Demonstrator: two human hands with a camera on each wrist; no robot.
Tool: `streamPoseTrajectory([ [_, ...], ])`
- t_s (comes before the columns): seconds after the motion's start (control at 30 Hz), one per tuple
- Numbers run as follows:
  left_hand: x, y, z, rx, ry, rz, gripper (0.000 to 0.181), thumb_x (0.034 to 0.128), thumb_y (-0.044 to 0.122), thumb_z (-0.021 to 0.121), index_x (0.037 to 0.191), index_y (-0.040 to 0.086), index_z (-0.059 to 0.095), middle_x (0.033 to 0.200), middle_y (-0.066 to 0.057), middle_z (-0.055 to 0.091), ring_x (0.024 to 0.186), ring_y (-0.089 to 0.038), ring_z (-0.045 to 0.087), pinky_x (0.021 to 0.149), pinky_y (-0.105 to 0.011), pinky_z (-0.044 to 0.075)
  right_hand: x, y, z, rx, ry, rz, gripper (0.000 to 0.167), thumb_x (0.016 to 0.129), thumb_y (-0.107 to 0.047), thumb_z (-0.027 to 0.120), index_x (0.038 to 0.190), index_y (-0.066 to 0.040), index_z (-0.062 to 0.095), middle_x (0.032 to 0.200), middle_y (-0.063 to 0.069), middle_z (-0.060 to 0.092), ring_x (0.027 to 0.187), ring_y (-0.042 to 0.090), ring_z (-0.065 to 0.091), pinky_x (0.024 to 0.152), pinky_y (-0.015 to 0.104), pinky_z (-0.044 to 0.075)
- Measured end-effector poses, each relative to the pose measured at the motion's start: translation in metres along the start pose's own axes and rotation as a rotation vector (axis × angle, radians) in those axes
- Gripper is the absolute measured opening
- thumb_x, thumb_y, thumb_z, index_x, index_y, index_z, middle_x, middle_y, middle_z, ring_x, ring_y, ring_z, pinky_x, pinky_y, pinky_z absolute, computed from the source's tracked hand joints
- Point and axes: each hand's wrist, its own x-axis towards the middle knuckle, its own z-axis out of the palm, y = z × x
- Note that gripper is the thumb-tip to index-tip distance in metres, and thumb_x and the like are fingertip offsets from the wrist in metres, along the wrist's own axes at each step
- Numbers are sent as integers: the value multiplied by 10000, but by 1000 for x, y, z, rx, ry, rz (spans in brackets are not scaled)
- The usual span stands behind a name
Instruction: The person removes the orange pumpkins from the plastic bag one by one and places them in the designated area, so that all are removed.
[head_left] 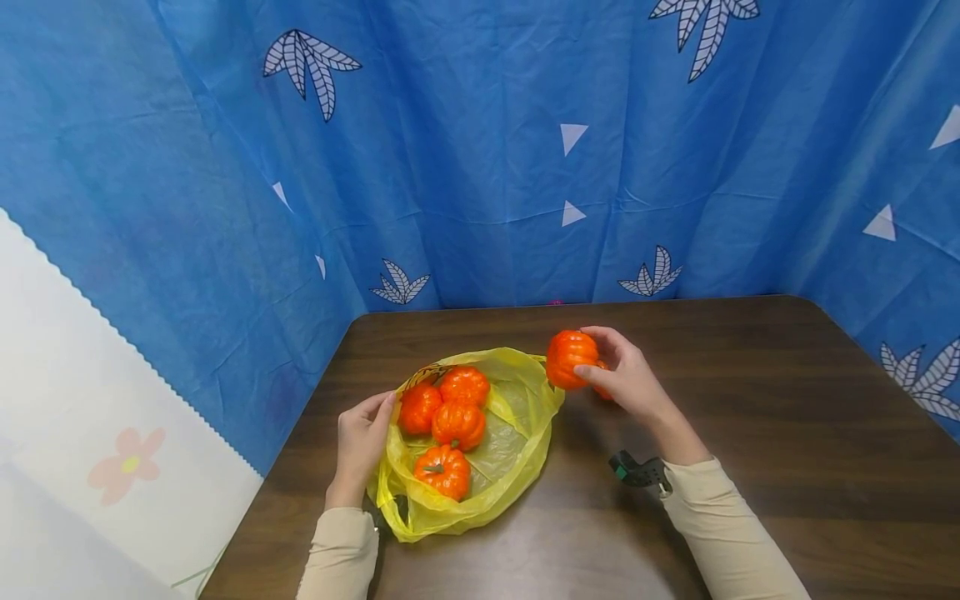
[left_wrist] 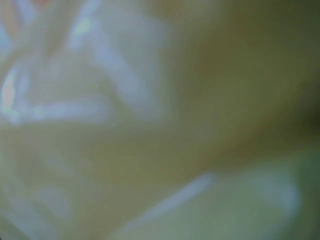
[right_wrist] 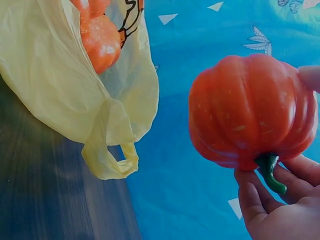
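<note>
Your left hand (head_left: pixel 363 443) pinches the yellow plastic bag (head_left: pixel 480 510) by its rim, seemingly holding the mouth wide; your right hand (head_left: pixel 628 382) curls around an orange pumpkin (head_left: pixel 567 358).

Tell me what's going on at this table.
A person's left hand pinches the rim of a yellow plastic bag, which sits open on the table. Four orange pumpkins are inside it. The right hand holds another pumpkin near the bag's right side; something orange shows partly behind that hand.
</note>
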Motion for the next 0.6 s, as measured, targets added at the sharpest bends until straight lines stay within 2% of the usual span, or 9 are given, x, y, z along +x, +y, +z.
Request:
streamPoseTrajectory([
  [0.3, -1, 0, 0, -14, -8, -3, 212, 962, 181, 684, 1056, 13, 774, 1045, -151, 769, 950, -299, 726, 781, -27, 496, -1, -1, -4, -47, 0, 11, 579, 940, -227, 700, 1436, -58, 454, 1381, 185, 549, 1215, 351, 543, 953, 241, 499],
  [0.6, 0, -1, 0, -22, -10, 5, 222, 964, 196, 681, 1052, 15, 776, 1036, -151, 771, 937, -308, 726, 783, -42, 508, -2, -2, -6, -6, 27, 28, 583, 944, -219, 691, 1451, -70, 443, 1411, 189, 513, 1215, 343, 521, 879, 159, 522],
])
